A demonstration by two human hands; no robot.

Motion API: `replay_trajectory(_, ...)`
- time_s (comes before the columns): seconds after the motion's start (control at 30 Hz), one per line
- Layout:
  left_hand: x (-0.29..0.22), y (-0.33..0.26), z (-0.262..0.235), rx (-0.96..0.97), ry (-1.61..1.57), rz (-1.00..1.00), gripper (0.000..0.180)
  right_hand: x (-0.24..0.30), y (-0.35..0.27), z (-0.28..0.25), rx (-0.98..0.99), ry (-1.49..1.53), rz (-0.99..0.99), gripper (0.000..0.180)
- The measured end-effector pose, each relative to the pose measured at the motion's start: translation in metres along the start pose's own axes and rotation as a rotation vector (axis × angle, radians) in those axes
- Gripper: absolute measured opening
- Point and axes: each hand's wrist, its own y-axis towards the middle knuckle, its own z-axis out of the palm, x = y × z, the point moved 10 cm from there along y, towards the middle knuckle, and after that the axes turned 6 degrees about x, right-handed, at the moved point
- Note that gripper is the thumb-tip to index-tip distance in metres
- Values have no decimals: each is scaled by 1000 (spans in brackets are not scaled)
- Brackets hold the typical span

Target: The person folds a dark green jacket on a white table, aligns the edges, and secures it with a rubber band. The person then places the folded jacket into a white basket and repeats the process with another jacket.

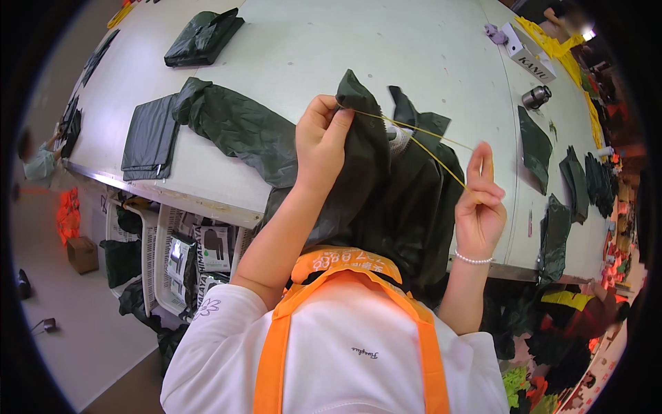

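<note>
A dark green, thin waterproof-looking garment (358,155) lies bunched over the near table edge in front of me, one sleeve stretching to the left. My left hand (321,145) is closed, pinching a gathered end of it between thumb and fingers. From that grip a thin yellow rubber band (442,165) runs taut in two strands to my right hand (484,203). There the band is hooked on the raised and curled fingers. A whitish mesh-like patch (398,140) shows within the dark folds between the hands.
Folded dark green packs (148,138) lie left on the white table (289,41), another pack (202,40) farther back. Several dark pieces (535,150), a metal flask (536,97) and a white box (528,54) are at right. White baskets (165,259) with packaged garments stand below left.
</note>
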Motion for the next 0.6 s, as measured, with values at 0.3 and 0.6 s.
replay_trajectory(0.3,-35,-20,50,286,567,163,14,-63,48,36,204,-1404,69,56)
replay_trajectory(0.6,-37,-22,52,219,668,302,21,-91,59,54,533,-2539,369,35)
